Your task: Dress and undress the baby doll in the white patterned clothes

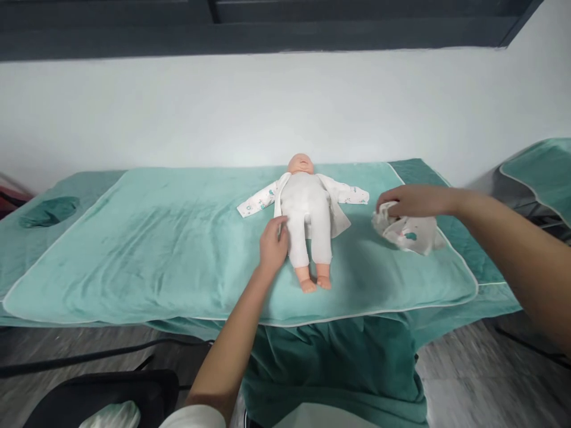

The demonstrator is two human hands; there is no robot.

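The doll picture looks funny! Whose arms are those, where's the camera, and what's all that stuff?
There's no robot here, just a person using two bare hands. The camera is worn on their head and looks forward and down, so you see almost what they see. The doll lies on its back on a green blanket, dressed in white, with a printed top spread open behind it. The left hand is beside the doll's hip; I can't tell if it touches. The right hand has its fingers around a crumpled white cloth with a green patch on it.
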